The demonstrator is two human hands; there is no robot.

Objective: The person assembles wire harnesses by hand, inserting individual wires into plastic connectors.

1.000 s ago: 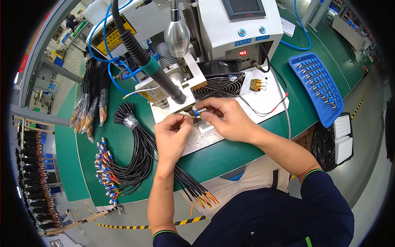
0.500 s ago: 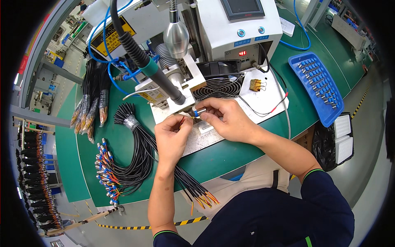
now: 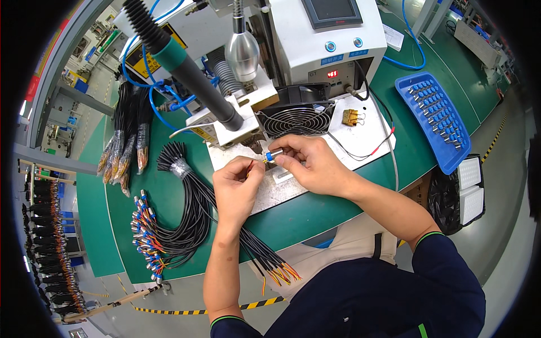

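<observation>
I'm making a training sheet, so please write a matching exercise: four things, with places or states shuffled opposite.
Things:
1. Small silver-and-blue cylindrical connector
2. Blue plastic tray
3. Yellowish metal clip with wire handles
4. Thick black hose with green collar

Places or states:
A. On the flat white metal plate
B. Held by the right hand
C. Slanting down from the upper left
D. Holding rows of silver-and-blue connectors

Pairs: 1-B; 2-D; 3-A; 4-C
</observation>
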